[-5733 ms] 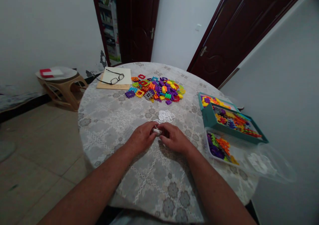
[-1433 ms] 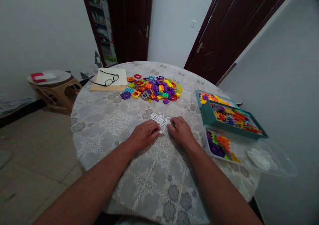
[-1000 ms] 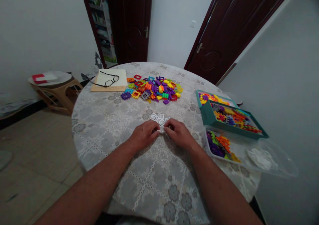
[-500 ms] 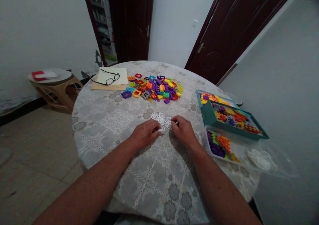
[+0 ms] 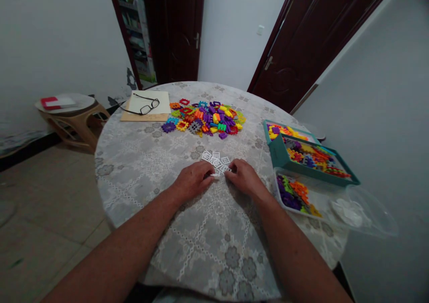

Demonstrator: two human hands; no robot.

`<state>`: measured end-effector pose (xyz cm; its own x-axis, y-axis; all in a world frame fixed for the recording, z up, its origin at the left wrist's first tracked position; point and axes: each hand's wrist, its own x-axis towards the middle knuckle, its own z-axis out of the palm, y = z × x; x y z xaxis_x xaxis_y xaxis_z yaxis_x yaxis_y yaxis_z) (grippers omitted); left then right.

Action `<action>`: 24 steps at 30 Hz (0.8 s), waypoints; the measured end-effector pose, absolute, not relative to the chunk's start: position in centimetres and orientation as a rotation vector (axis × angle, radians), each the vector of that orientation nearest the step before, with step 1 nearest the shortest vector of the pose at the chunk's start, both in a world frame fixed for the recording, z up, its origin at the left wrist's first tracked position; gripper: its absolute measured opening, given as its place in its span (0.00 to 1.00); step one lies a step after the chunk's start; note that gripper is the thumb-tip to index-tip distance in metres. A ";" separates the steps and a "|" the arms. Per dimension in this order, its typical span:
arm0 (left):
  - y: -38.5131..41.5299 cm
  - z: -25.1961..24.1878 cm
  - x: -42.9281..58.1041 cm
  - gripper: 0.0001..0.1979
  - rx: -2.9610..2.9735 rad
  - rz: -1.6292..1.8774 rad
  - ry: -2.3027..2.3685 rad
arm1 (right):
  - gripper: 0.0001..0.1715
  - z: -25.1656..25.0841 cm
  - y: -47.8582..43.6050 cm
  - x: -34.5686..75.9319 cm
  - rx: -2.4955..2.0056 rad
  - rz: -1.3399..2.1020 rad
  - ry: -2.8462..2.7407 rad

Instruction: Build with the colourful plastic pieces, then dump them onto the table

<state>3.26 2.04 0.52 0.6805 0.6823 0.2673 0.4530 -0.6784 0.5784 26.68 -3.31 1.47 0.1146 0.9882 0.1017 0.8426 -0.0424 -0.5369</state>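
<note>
Several small white lattice pieces [image 5: 216, 162] lie joined or overlapping in a flower-like cluster on the tablecloth, at the middle of the view. My left hand [image 5: 193, 178] is at the cluster's near left, with thumb and fingers pinched on the edge of a white lattice piece [image 5: 215, 174]. On the other side, my right hand [image 5: 245, 177] has its fingers curled and drawn together at the near right piece. Its fingertips hide part of that piece, and the grip there is only partly visible.
A pile of colourful plastic building pieces [image 5: 214, 119] lies beyond the cluster. Black eyeglasses [image 5: 145, 109] rest on papers [image 5: 161, 98] at the far left. To the right stand a green box [image 5: 279, 153] and a clear plastic tub [image 5: 278, 189], both with coloured pieces. A stool [image 5: 77, 119] is off left.
My right hand has shifted slightly down and left, from the upper right white piece to the lower right one. The upper right piece is now more exposed. My left hand stays nearly in place.
</note>
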 end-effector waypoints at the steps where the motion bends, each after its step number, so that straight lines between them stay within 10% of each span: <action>1: 2.1 0.5 3.2 0.02 2.426 0.648 0.881 | 0.05 1.5 -3.3 26.7 -1.904 0.468 -1.748; 16: 1.7 0.9 3.3 0.15 2.335 0.609 0.953 | 0.08 2.9 -4.2 25.0 -1.448 0.860 -1.789; 24: 1.9 0.8 3.3 0.03 2.421 0.610 0.879 | 0.11 2.4 -3.6 26.0 -1.633 0.568 -1.817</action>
<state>3.25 1.90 0.78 0.6928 0.6804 0.2387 0.4614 -0.6727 0.5784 26.02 -3.64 2.41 -0.0407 0.9859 0.1625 0.7175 0.1420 -0.6819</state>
